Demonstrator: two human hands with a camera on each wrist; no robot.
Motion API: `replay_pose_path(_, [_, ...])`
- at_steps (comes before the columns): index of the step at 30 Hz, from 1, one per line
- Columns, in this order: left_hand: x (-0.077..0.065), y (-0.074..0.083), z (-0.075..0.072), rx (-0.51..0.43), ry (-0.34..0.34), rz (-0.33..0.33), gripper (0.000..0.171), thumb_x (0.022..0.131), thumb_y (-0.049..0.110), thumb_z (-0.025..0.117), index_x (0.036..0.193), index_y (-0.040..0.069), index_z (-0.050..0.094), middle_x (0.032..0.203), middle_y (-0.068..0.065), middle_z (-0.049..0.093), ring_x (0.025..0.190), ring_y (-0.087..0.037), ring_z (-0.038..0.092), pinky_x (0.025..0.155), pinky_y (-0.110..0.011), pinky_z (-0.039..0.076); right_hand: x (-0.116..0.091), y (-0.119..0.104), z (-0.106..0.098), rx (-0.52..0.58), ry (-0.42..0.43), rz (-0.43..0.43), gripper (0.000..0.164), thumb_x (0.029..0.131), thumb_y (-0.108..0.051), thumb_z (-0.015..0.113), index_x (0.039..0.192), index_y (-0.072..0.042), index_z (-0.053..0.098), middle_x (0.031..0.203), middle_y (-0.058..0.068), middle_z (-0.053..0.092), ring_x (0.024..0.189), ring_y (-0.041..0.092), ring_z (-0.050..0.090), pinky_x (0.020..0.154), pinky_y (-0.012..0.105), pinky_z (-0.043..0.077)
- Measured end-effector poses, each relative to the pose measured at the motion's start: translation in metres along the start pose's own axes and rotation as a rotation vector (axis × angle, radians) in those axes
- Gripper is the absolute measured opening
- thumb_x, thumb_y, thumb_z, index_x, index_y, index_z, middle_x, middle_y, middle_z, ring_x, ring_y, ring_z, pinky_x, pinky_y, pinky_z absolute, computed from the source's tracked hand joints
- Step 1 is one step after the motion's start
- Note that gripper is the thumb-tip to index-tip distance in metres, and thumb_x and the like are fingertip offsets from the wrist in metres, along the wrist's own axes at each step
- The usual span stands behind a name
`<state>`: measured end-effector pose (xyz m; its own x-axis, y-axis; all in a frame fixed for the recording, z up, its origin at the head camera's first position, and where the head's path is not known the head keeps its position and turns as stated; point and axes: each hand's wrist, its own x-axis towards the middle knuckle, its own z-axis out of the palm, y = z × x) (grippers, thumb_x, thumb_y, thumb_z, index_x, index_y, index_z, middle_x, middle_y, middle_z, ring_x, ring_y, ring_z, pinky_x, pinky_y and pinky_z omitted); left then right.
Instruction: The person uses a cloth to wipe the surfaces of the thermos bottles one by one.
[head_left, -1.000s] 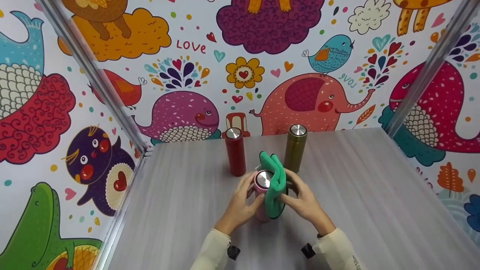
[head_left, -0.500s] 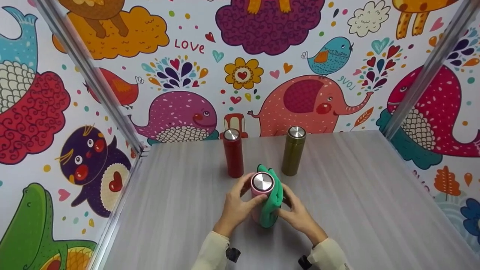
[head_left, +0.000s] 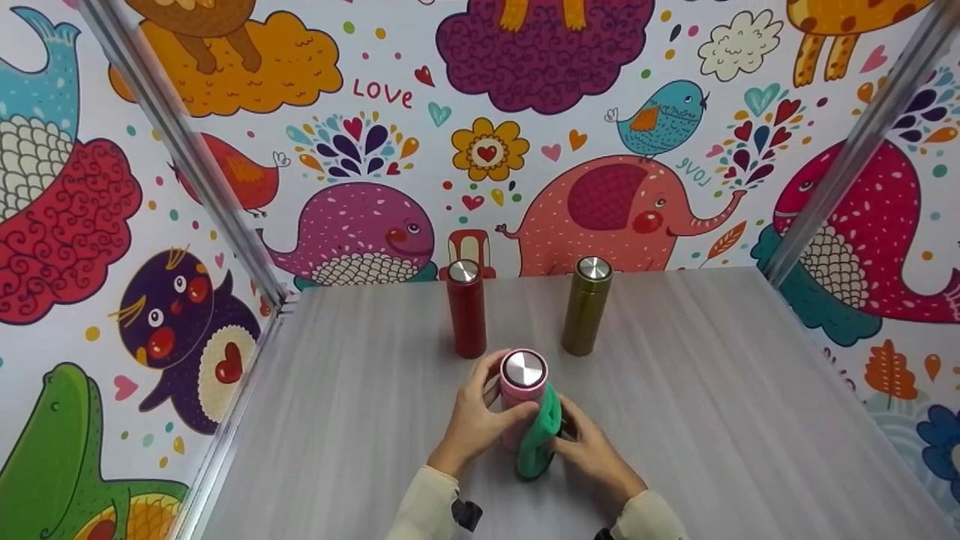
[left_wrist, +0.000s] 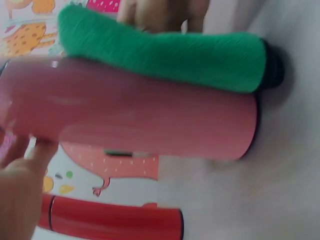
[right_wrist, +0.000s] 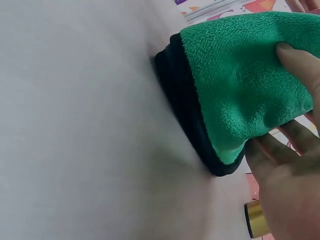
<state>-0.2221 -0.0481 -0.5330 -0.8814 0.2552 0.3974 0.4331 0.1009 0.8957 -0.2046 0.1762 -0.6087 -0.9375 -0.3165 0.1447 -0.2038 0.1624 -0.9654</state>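
A pink thermos bottle (head_left: 523,375) with a shiny steel lid stands upright near the front of the table. My left hand (head_left: 480,420) grips its upper part from the left, thumb in front and fingers behind. Against the bottle's right side lies a folded green cloth (head_left: 541,439) with a dark edging. My right hand (head_left: 596,446) holds that cloth from the right, thumb toward me. In the left wrist view the cloth (left_wrist: 165,57) runs along the pink wall of the bottle (left_wrist: 140,112). The right wrist view shows the cloth's dark edge close to the tabletop.
Behind the pink bottle stand a red thermos (head_left: 468,311) on the left and an olive-gold thermos (head_left: 587,307) on the right, both upright. The grey wood-grain table (head_left: 352,405) meets printed cartoon walls, with metal posts (head_left: 180,150) at the corners.
The right hand has slid the green cloth down along the pink bottle, from beside its lid to near its base. The left hand keeps its hold, and the bottle has shifted slightly toward me.
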Motion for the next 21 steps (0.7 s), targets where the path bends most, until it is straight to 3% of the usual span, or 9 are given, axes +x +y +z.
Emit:
replay_pose_path(6, [0.004, 0.002, -0.004, 0.031, 0.002, 0.002, 0.071, 0.084, 0.031, 0.083, 0.147, 0.021, 0.052, 0.132, 0.003, 0.054, 0.127, -0.019, 0.052, 0.103, -0.041, 0.046, 0.006, -0.016, -0.001, 0.028, 0.072, 0.001, 0.066, 0.093, -0.019, 0.074, 0.151, -0.013, 0.043, 0.146, 0.007, 0.051, 0.132, 0.026, 0.049, 0.110, 0.046, 0.038])
replay_pose_path(11, [0.003, 0.002, -0.013, 0.015, -0.027, -0.007, 0.070, 0.085, 0.028, 0.082, 0.146, 0.017, 0.050, 0.138, 0.002, 0.056, 0.124, -0.018, 0.056, 0.101, -0.035, 0.048, 0.012, -0.038, -0.006, 0.013, 0.078, -0.125, 0.063, 0.094, -0.014, 0.072, 0.150, -0.013, 0.045, 0.145, 0.007, 0.052, 0.130, 0.026, 0.051, 0.109, 0.036, 0.041])
replay_pose_path(16, [-0.003, 0.002, -0.014, -0.019, -0.062, -0.047, 0.061, 0.090, 0.026, 0.077, 0.142, 0.012, 0.049, 0.140, -0.004, 0.054, 0.130, -0.021, 0.052, 0.105, -0.034, 0.044, 0.017, -0.063, -0.009, -0.002, 0.096, -0.223, 0.064, 0.092, -0.003, 0.071, 0.149, -0.009, 0.044, 0.144, 0.008, 0.053, 0.129, 0.024, 0.053, 0.106, 0.030, 0.042])
replay_pose_path(21, [-0.008, 0.003, -0.012, 0.059, -0.083, -0.037, 0.059, 0.097, 0.028, 0.068, 0.149, 0.011, 0.044, 0.138, -0.005, 0.049, 0.130, -0.021, 0.049, 0.105, -0.037, 0.045, 0.019, -0.088, -0.006, -0.053, 0.183, -0.277, 0.066, 0.088, 0.005, 0.073, 0.147, -0.001, 0.045, 0.141, 0.013, 0.054, 0.127, 0.028, 0.054, 0.105, 0.032, 0.043])
